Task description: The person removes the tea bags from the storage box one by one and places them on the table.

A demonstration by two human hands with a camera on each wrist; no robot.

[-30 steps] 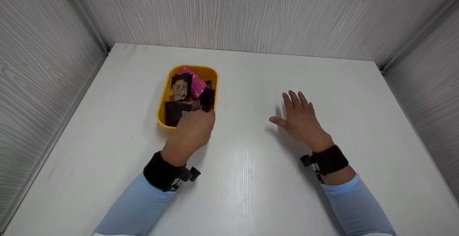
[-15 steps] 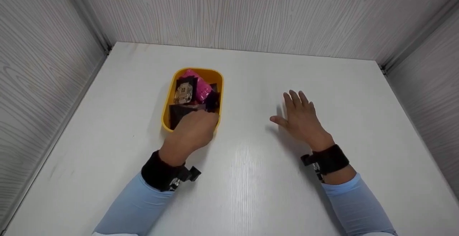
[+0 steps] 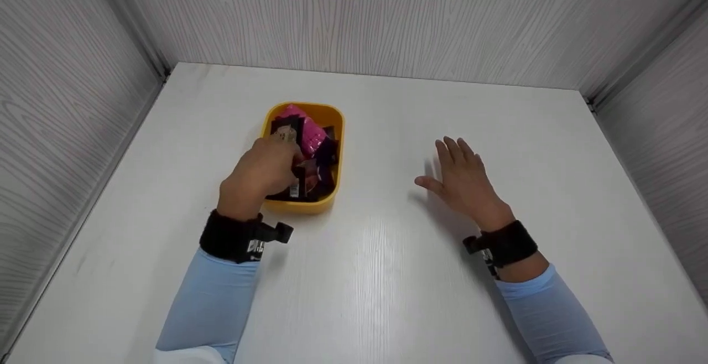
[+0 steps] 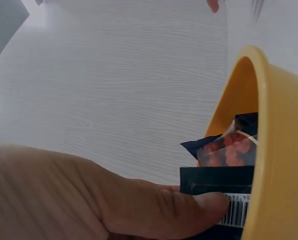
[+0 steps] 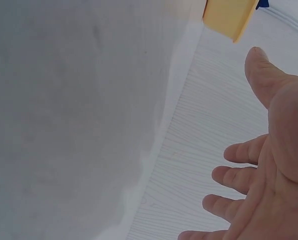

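A yellow plastic bin (image 3: 301,207) stands left of the middle on the white table, filled with several small packets. My left hand (image 3: 263,167) reaches into it over the left rim. In the left wrist view its thumb lies across the barcode of a flat black packet (image 4: 209,177), pinching it; the other fingers are mostly hidden behind. A shiny pink packet (image 3: 304,126) and a dark packet with a pale print (image 3: 286,131) lie towards the back. Beside the thumb, a clear-fronted packet shows reddish contents (image 4: 229,150). My right hand (image 3: 464,184), fingers spread, holds nothing, to the bin's right.
Grey wood-grain panels enclose the white table (image 3: 376,275) at the back (image 3: 354,21), left (image 3: 55,104) and right. Each wrist wears a black strap with a small camera (image 3: 283,233).
My left hand has moved from the bin's front right corner to its left side, uncovering packets at the front right. The bin has shifted slightly right. My right hand stays nearly still.
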